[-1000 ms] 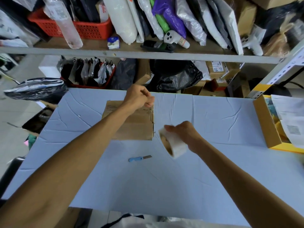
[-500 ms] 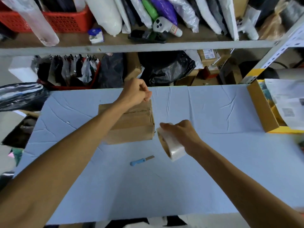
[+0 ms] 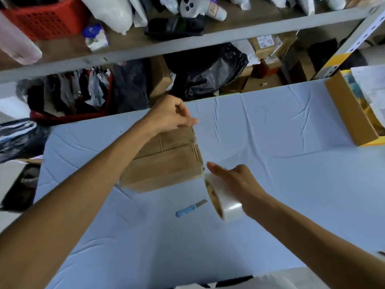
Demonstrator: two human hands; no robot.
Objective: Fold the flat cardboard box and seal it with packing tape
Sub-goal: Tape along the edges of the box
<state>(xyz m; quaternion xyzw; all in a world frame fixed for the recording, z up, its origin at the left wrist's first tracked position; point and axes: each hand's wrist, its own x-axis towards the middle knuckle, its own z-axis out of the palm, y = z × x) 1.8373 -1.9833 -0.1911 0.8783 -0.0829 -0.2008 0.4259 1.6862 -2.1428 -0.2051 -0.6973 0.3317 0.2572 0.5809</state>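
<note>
A folded brown cardboard box [image 3: 166, 163] stands on the blue-covered table [image 3: 270, 163], its top flaps closed. My left hand [image 3: 170, 115] hovers over the box's far right corner, fingers pinched on the free end of clear tape that runs down the box's right edge. My right hand [image 3: 233, 182] holds a roll of clear packing tape [image 3: 225, 203] just off the box's near right corner, index finger stretched toward the box.
A blue-handled box cutter [image 3: 188, 209] lies on the table in front of the box. An open yellow-edged carton [image 3: 354, 113] with papers sits at the right. Shelves with bags, parcels and a red basket [image 3: 41, 19] rise behind the table.
My left hand has lifted a little from the box top and now pinches the tape end above the far corner. The roll in my right hand stays near the box's corner; the view tilted.
</note>
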